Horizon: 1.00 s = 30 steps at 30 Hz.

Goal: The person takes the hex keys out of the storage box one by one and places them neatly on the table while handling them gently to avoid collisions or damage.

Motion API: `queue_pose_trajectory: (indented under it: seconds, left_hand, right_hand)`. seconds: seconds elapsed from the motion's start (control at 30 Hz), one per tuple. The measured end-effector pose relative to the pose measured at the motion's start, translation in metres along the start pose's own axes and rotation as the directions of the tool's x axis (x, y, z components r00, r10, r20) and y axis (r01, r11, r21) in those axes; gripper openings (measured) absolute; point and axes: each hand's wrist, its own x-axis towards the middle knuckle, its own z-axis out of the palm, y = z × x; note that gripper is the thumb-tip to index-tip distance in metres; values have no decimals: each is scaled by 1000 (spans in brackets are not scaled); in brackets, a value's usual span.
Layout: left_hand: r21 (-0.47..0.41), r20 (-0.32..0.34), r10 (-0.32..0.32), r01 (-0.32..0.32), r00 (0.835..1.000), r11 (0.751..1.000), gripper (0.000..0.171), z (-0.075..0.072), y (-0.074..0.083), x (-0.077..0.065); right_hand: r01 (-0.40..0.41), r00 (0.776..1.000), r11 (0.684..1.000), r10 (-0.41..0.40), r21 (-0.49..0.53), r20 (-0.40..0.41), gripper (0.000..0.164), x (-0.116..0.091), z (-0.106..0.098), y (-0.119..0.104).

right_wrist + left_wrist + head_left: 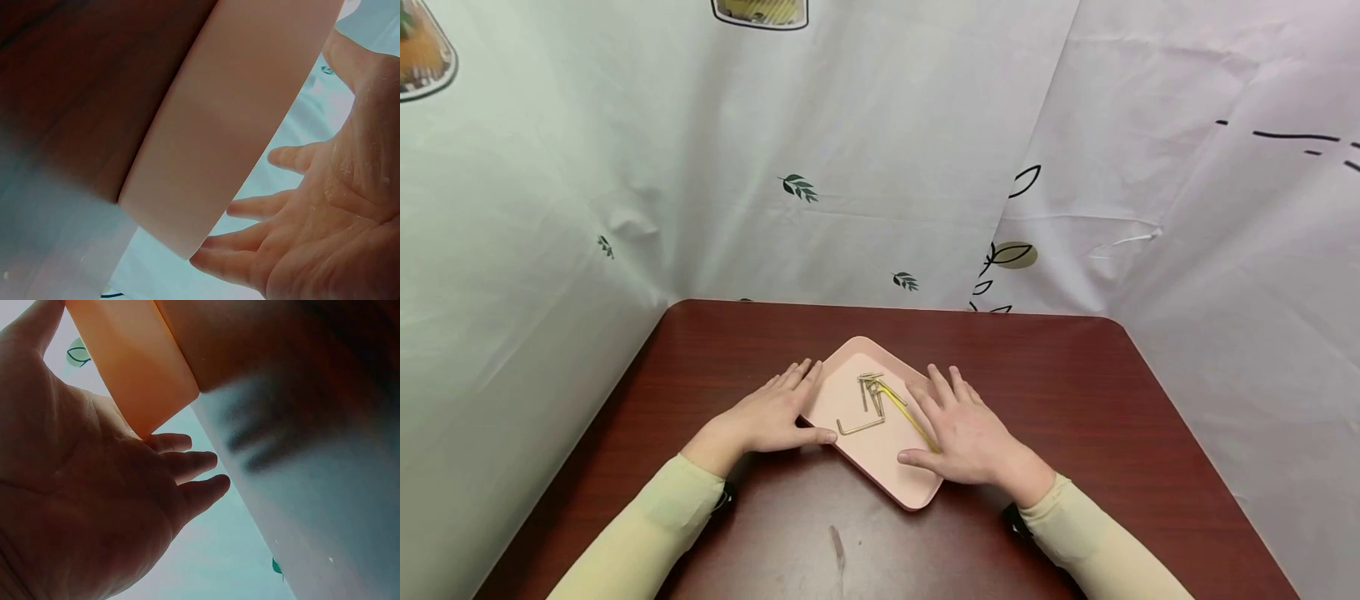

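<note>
A pink tray lies turned at an angle on the table between both hands. Inside it sit several brass-coloured hex keys, bunched in the middle, and a long thin yellow piece that runs under my right hand. My left hand is at the tray's left corner, fingers straight and spread along the outside, thumb tip over the near rim. On the other side, my right hand spreads its straight fingers over the right rim, hiding part of it, with the thumb reaching over the tray.
The dark red-brown table has rounded far corners. White printed curtains hang behind it and along both sides. A dull streak marks the tabletop in front of the tray.
</note>
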Motion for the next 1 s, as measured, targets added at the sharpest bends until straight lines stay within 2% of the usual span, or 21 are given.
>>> queue_pose_trajectory:
  seconds: [0.4, 0.6, 0.77, 1.0]
  left_hand:
    - [-9, -10, 15, -15, 1000, 1000, 128, 2, -2, 1]
    - [-43, 6, -11, 12, 1000, 999, 129, 2, -2, 2]
    - [-59, 0, -10, 10, 1000, 998, 129, 1, -1, 2]
    - [-91, 27, -49, 51, 998, 995, 131, 2, -2, 1]
  right_hand:
    - [5, 1000, 999, -5, 50, -7, 107, 7, -2, -6]
    - [30, 999, 998, -30, 46, -13, 106, 11, -3, -9]
    - [52, 999, 998, -51, 41, -19, 104, 14, -2, -10]
    - [81, 996, 995, -79, 59, -35, 104, 19, -1, -13]
